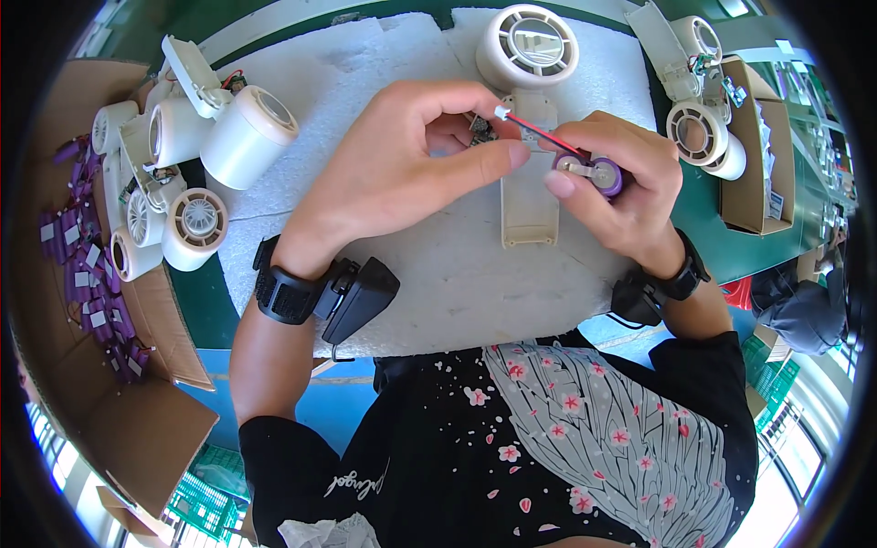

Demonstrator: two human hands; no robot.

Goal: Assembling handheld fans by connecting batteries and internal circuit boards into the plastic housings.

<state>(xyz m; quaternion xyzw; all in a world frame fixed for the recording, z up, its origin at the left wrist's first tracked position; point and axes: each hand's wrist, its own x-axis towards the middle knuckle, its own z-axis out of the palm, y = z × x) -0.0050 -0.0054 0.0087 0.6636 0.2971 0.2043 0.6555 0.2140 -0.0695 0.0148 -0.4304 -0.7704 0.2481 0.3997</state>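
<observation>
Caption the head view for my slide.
Right hand holds a purple battery pack, its wired white connector close to the left hand.

Looking like an assembly workshop: showing a foam sheet (438, 301) on a green worktable (754, 248), clusters of half-built white gadgets (245, 142), a cardboard box (160, 443) of purple batteries (91, 274), green plastic crates (203, 504) below and another person (806, 310) nearby.

Housing (530, 215) lies on foam (484, 301) — battery packs (70, 233) in left carton (151, 438).
</observation>
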